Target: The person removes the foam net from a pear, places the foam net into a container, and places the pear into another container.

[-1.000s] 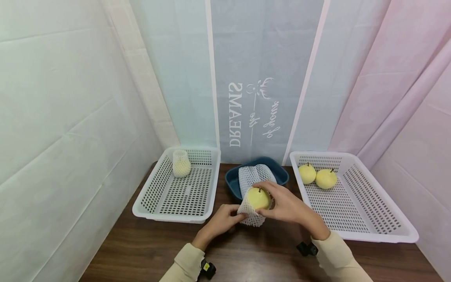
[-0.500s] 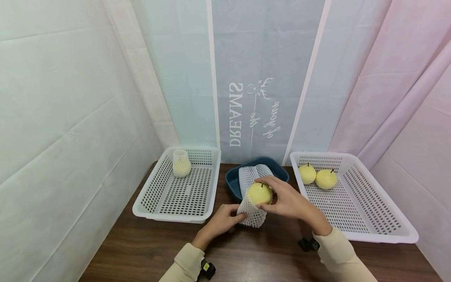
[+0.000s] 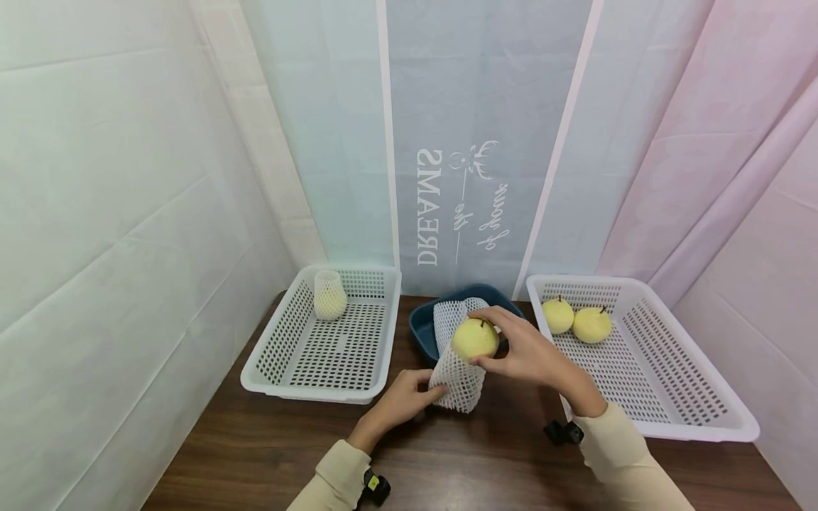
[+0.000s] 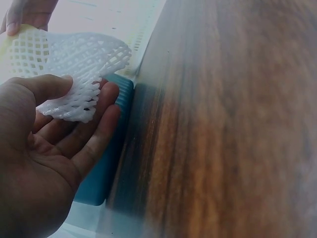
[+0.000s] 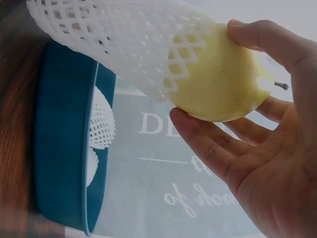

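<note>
A yellow pear (image 3: 475, 341) with a dark stem sits in the mouth of a white foam net sleeve (image 3: 457, 383), most of the fruit outside it. My right hand (image 3: 525, 355) grips the pear between thumb and fingers, as the right wrist view shows with the pear (image 5: 223, 79) partly under the mesh. My left hand (image 3: 405, 399) pinches the sleeve's lower end; in the left wrist view the thumb presses the foam net (image 4: 81, 64) against the fingers. Behind both hands, a blue basin (image 3: 422, 326) holds more white foam nets (image 3: 449, 317).
At the left stands a white slotted basket (image 3: 377, 355) with one net-wrapped pear (image 3: 329, 301) in its back corner. A larger white basket (image 3: 722, 426) on the right holds two bare pears (image 3: 591, 325). The brown wood table (image 3: 422, 468) extends in front; a printed curtain (image 3: 460, 106) hangs behind.
My right hand and the pear have moved up and slightly right, so more of the pear shows outside the net sleeve. My left hand has stayed in place on the sleeve.
</note>
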{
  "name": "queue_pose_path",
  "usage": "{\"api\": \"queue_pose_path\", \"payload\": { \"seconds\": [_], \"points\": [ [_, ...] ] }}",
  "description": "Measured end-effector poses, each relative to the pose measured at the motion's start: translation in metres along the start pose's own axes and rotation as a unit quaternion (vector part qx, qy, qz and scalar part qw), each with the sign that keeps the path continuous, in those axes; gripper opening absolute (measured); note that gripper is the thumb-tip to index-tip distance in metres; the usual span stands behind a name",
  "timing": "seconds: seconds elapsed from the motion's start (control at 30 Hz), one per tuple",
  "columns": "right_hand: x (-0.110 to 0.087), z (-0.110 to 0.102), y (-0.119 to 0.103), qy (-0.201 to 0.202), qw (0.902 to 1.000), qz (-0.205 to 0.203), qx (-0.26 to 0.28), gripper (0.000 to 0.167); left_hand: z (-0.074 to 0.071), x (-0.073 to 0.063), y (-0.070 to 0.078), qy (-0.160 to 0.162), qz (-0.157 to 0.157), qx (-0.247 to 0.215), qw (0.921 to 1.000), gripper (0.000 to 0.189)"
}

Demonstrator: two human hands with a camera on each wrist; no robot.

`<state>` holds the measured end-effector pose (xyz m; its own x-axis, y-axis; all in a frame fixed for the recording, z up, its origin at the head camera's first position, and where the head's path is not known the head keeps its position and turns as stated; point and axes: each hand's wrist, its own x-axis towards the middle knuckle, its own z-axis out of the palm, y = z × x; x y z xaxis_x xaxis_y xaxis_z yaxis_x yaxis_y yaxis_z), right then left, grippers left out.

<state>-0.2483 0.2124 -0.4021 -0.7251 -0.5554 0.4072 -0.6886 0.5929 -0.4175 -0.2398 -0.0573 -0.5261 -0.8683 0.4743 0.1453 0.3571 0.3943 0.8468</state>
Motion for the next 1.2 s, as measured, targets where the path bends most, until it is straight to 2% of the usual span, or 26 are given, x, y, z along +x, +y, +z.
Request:
{"api": "queue_pose_path", "payload": {
  "seconds": [0.47, 0.87, 1.2],
  "points": [
    [0.004, -0.015, 0.009, 0.003, 0.9996, 0.03, -0.002, 0.074, 0.001, 0.001, -0.004, 0.017, -0.007, -0.008, 0.9998, 0.032],
    [0.006, -0.027, 0.019, 0.003, 0.9982, 0.059, 0.009, 0.074, 0.001, 0.003, 0.004, 0.028, -0.01, -0.024, 0.9993, 0.034],
    [0.006, -0.034, 0.031, 0.014, 0.9978, 0.065, 0.007, 0.071, 0.002, 0.007, 0.006, 0.041, -0.015, -0.025, 0.9987, 0.033]
  ]
}}
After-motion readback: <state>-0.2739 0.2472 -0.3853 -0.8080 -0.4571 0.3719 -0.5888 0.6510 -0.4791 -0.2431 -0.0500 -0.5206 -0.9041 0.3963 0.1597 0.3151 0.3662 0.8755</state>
